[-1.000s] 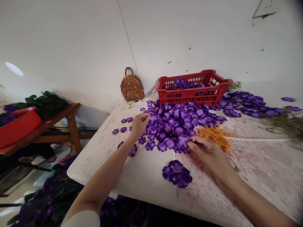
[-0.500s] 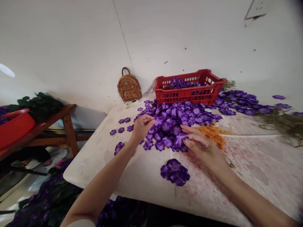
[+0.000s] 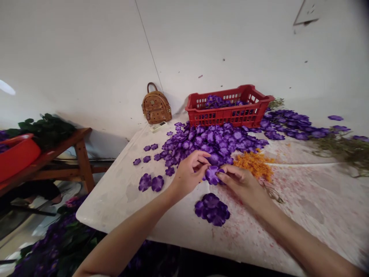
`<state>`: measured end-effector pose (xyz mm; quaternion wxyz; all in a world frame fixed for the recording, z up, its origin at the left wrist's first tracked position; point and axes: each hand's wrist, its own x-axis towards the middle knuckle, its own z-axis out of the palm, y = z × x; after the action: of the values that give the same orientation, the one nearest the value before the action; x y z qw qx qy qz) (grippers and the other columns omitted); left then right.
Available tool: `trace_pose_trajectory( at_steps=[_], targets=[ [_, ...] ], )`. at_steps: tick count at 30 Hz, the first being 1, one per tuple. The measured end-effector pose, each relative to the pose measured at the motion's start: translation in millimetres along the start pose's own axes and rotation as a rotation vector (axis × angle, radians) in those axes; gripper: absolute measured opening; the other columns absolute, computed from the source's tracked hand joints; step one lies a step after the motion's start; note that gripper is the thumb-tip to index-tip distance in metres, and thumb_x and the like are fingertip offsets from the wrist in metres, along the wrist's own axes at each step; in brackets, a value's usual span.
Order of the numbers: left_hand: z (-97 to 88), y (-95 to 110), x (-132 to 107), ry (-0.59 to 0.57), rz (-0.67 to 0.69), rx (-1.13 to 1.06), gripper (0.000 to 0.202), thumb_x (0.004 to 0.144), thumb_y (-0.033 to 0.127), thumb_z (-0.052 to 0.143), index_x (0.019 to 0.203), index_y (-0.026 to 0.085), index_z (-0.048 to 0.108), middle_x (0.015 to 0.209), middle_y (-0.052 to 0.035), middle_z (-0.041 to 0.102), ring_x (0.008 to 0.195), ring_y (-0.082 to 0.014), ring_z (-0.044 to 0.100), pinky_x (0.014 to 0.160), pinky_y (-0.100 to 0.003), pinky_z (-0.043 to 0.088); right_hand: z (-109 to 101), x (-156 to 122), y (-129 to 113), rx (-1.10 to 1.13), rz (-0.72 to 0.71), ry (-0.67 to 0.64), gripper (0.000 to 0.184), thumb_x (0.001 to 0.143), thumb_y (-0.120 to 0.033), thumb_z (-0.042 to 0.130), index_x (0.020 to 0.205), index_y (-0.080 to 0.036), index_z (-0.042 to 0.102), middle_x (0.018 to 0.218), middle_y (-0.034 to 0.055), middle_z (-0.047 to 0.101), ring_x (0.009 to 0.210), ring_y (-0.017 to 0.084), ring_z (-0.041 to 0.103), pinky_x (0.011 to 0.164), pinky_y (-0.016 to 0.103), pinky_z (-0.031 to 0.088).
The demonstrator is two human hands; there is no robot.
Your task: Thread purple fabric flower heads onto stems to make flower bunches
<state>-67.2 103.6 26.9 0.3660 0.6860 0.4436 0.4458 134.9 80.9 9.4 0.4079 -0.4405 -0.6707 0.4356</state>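
Pinching a purple fabric blossom (image 3: 211,175) between the closed fingertips of the left hand (image 3: 188,173) and right hand (image 3: 240,184), held over a white table (image 3: 123,200) between a large heap of loose purple blossoms (image 3: 213,140) and a small stacked purple cluster (image 3: 212,209).

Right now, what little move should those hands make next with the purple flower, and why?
Probably lay the purple fabric flower onto the small stack of flowers just below it. The flower sits between the left hand and right hand, and that stack looks closer than the big loose pile.
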Motion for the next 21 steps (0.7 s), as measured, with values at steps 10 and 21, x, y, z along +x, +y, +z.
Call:
trace_pose_trajectory(
  at_steps=[10,21],
  targets=[
    [-47.5,-60,94,0.207,0.05,0.577,0.046,0.078,0.023,0.081,0.122,0.018,0.067,0.112,-0.0102,0.075,0.101,-0.0252,0.068,0.095,-0.038,0.052,10,-21,-13,-0.302,0.027,-0.405,0.021,0.084,-0.026,0.067,0.071,-0.021,0.052,0.081,0.0001,0.056,0.077,0.017,0.052,0.07,0.03,0.035],
    [-64.3,-63,107,0.306,-0.029,0.362,0.024,0.089,0.028,0.061,0.067,0.017,0.062,0.06,0.0019,0.056,0.063,-0.0159,0.056,0.065,-0.026,0.041,4,-19,-7,-0.211,-0.024,-0.231,0.028,0.091,-0.038,0.066,0.074,-0.022,0.051,0.102,0.0041,0.061,0.085,0.018,0.057,0.074,0.032,0.042]
  ],
)
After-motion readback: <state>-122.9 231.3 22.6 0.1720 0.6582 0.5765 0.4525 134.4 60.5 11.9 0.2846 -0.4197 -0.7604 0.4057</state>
